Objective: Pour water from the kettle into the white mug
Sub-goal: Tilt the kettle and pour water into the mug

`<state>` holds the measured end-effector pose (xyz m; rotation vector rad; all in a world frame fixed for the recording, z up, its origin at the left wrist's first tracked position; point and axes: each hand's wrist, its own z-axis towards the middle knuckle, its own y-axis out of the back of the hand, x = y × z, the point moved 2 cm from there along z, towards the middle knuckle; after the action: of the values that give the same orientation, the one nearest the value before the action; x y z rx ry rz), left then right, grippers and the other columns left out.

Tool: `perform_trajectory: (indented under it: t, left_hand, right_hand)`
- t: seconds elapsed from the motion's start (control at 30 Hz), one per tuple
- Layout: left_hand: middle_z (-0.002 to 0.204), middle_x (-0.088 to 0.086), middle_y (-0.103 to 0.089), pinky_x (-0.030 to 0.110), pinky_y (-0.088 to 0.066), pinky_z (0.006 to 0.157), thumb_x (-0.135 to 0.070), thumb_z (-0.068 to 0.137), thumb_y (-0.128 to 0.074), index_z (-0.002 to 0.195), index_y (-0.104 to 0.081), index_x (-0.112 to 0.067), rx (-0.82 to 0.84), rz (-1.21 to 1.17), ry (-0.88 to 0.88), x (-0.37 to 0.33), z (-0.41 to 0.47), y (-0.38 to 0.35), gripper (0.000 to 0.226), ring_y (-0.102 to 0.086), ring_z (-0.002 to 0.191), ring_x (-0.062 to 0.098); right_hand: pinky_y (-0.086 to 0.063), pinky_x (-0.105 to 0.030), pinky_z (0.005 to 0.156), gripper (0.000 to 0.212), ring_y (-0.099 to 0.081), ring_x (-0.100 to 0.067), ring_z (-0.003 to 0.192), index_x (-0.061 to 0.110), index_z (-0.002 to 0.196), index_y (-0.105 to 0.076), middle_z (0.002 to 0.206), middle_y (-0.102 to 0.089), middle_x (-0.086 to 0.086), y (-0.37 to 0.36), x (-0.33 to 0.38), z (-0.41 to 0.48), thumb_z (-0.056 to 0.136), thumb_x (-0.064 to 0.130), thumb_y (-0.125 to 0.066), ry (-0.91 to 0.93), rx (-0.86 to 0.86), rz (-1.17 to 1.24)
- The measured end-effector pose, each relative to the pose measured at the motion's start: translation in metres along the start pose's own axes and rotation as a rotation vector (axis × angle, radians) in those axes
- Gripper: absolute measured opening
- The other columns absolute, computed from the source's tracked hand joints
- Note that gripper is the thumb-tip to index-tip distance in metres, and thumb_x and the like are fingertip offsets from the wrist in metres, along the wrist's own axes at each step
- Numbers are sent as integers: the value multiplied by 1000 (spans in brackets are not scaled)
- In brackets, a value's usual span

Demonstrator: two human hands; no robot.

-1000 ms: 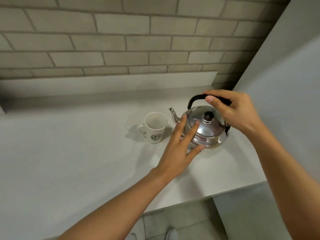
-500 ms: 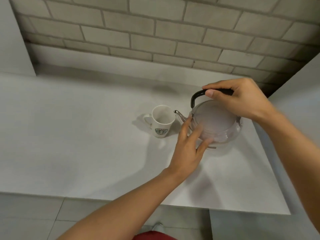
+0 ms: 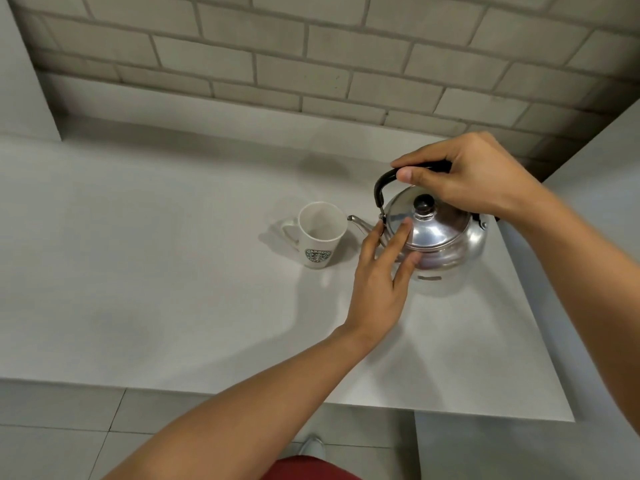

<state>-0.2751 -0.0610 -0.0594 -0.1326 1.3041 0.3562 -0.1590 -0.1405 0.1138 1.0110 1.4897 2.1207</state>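
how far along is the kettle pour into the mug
Early stage. Done: the right hand is closed around the black handle of the kettle, and the left hand rests open-fingered against its body and lid. In hand: getting set to lift; the kettle looks upright on the counter. Left: lift, tip the spout over the white mug, which looks empty, and pour.

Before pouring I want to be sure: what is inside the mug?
The mug stands upright and open; the inner wall in view is bare white, with no liquid visible. Its bottom is hidden from this angle by the near wall.
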Motion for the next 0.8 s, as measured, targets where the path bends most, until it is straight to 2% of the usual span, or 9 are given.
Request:
perform_trajectory:
  t: [0.1, 0.2, 0.3, 0.4, 0.5, 0.6, 0.73, 0.8]
  left_hand:
    - [158, 8, -38, 52, -49, 111, -24, 106, -59, 154, -47, -31, -13, -25, 1, -2, 2, -1, 50, -41, 148, 24]
    - [156, 9, -39, 52, -50, 110, -23, 106, -60, 154, -48, -28, -30, -50, 0, -1, 3, -2, 50, -42, 147, 24]
    - [155, 9, -39, 51, -50, 110, -23, 106, -61, 154, -48, -28, -57, -67, 8, 0, 4, -1, 50, -39, 149, 19]
    - [155, 8, -39, 46, -50, 111, -23, 106, -61, 154, -48, -26, -82, -86, 7, -2, 5, 1, 50, -35, 148, 4]
    - [153, 8, -40, 35, -51, 111, -20, 106, -61, 154, -48, -24, -102, -117, -18, -4, 5, 3, 50, -34, 140, -16]
    - [152, 7, -41, 27, -49, 111, -18, 106, -61, 154, -47, -23, -113, -134, -27, -7, 6, 3, 50, -33, 138, -20]
    - [151, 8, -41, 7, -43, 106, -15, 105, -62, 154, -47, -20, -124, -115, -32, -9, 7, 5, 51, -32, 136, -23]
    - [150, 10, -42, 1, -39, 103, -15, 105, -62, 154, -47, -20, -126, -106, -25, -10, 7, 4, 52, -32, 134, -25]
  right_hand:
    - [-53, -27, 97, 25, -67, 3, 109, 38, 116, -78, 114, -77, 18, 3, 6, 3, 94, 46, -70, 8, 15, -11]
    - [-54, -33, 98, 25, -68, -2, 112, 36, 117, -78, 116, -77, 16, 5, 12, 7, 95, 44, -69, 35, 43, -37]
    - [-50, -24, 93, 25, -66, 0, 109, 34, 118, -78, 117, -77, 13, 5, 17, 14, 96, 42, -68, 72, 64, -73]
    - [-44, -13, 85, 25, -66, 1, 106, 34, 116, -79, 115, -77, 14, 4, 19, 22, 95, 42, -69, 92, 74, -98]
    - [-36, 0, 80, 24, -64, 5, 103, 36, 115, -79, 114, -77, 18, 3, 21, 29, 95, 43, -69, 102, 99, -124]
    - [-33, 6, 76, 23, -55, 14, 96, 35, 114, -80, 111, -78, 18, 3, 23, 34, 94, 43, -70, 110, 107, -142]
    - [-35, 1, 77, 23, -58, 11, 94, 38, 113, -79, 111, -77, 19, 3, 28, 37, 94, 45, -70, 112, 116, -166]
    - [-43, -13, 81, 23, -61, 7, 97, 39, 113, -79, 112, -77, 20, 4, 30, 37, 94, 45, -69, 109, 126, -171]
